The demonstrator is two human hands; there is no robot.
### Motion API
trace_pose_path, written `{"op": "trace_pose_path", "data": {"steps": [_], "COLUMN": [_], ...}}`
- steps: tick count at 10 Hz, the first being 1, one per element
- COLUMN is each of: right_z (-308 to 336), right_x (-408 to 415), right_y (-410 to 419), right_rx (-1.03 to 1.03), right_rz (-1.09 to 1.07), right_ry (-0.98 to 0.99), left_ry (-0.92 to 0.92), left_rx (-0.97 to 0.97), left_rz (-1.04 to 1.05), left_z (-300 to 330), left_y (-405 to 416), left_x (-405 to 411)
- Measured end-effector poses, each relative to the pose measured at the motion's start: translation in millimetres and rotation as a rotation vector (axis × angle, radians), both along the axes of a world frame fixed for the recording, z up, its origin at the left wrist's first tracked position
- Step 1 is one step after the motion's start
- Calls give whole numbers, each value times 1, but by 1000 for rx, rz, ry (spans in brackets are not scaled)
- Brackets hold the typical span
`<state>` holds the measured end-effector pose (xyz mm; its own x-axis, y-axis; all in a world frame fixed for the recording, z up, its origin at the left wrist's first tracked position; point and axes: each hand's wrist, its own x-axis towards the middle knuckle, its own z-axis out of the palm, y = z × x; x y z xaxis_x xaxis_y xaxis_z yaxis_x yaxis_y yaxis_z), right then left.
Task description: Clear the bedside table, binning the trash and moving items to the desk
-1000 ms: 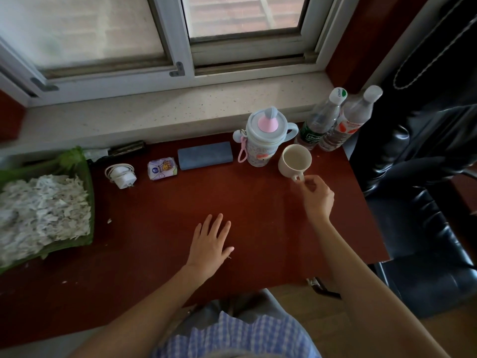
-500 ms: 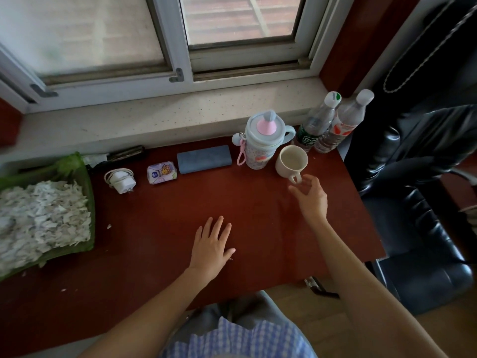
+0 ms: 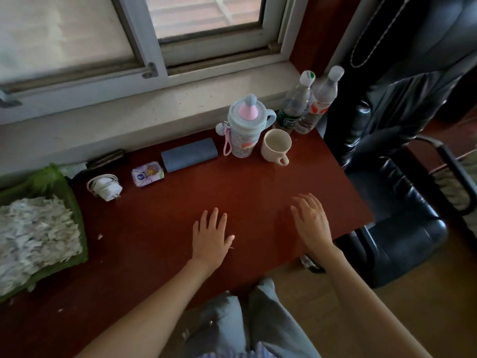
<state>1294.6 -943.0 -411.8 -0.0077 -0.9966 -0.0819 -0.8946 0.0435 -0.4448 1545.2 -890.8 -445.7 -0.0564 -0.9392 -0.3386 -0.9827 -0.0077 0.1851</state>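
Resting flat on the red-brown surface (image 3: 160,244), the left hand (image 3: 211,235) lies palm down with its fingers straight and slightly spread, holding nothing. The right hand (image 3: 311,222) is just to its right, palm down over the surface with fingers loosely extended and apart, also holding nothing; whether it touches the wood cannot be told.

Along the far edge, under the window sill (image 3: 129,120), a row of things stands. From the left: a white charger (image 3: 107,187) with its cable wound round it, a small tissue packet (image 3: 147,174), and a blue-grey case (image 3: 189,154) lying flat. To the right of the case stands a pale blue bottle with a pink spout (image 3: 245,127), upright, and just beside it on the right a cream mug (image 3: 276,146), upright, with its handle turned toward the near side. Behind the mug, in the far right corner, two clear plastic bottles (image 3: 307,104) stand close together.

At the left edge sits a green tray (image 3: 74,210) filled with shredded white paper (image 3: 33,233). A black chair (image 3: 402,223) stands to the right of the surface.
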Motion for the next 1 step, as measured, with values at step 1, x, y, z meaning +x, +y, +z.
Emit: {"op": "trace_pose_path", "data": {"steps": [1], "right_z": [3], "right_x": [-4], "right_y": [8], "right_rx": [-21], "right_rz": [22], "right_ry": [8], "left_ry": [-2], "left_rx": [-7], "left_rz": [36], "left_z": [11], "left_y": [-3], "left_x": [-2]}}
